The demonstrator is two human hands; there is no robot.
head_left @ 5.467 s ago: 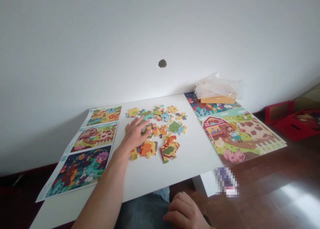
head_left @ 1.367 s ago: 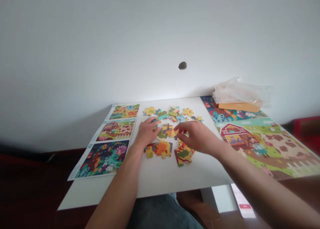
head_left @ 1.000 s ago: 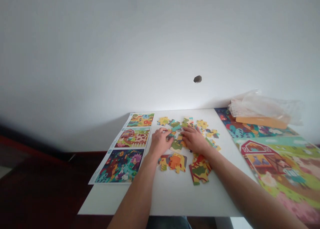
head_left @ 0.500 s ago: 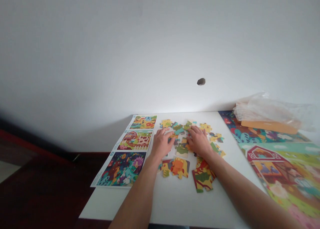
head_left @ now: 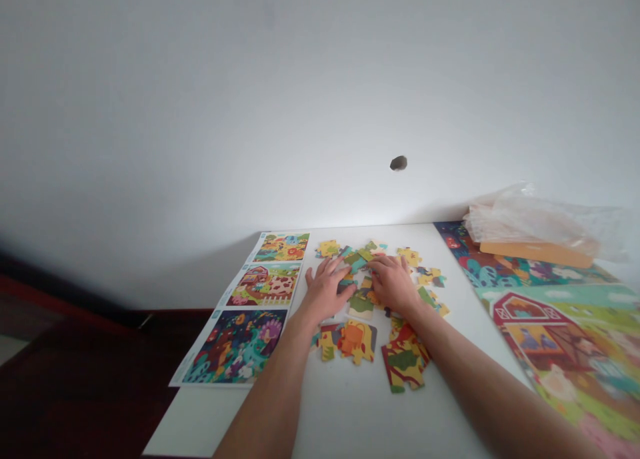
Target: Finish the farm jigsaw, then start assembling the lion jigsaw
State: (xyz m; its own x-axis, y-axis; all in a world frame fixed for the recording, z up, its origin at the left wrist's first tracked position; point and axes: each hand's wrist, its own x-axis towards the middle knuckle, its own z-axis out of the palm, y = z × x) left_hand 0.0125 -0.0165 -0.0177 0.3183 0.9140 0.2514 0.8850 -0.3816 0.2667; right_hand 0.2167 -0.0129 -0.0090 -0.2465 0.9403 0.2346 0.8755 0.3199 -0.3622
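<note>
Several loose puzzle pieces (head_left: 420, 272) lie scattered in the middle of a white table (head_left: 350, 405). My left hand (head_left: 326, 291) rests flat on the pieces at the left of the heap, fingers spread. My right hand (head_left: 396, 283) lies palm down beside it, fingers stretched over pieces at the heap's middle. Between the two hands sits a green piece (head_left: 361, 304). Nearer to me are a joined orange and yellow cluster (head_left: 350, 339) and a joined red and green cluster (head_left: 403, 364).
A reference sheet with three pictures (head_left: 250, 305) lies at the table's left. A finished farm puzzle (head_left: 555, 325) covers the right side, with an orange box under a clear plastic bag (head_left: 540, 222) at its far end. A white wall rises close behind.
My right hand came up from my lap to the heap. Both hands now press flat on the pieces, and the view has tilted up and shifted left.
</note>
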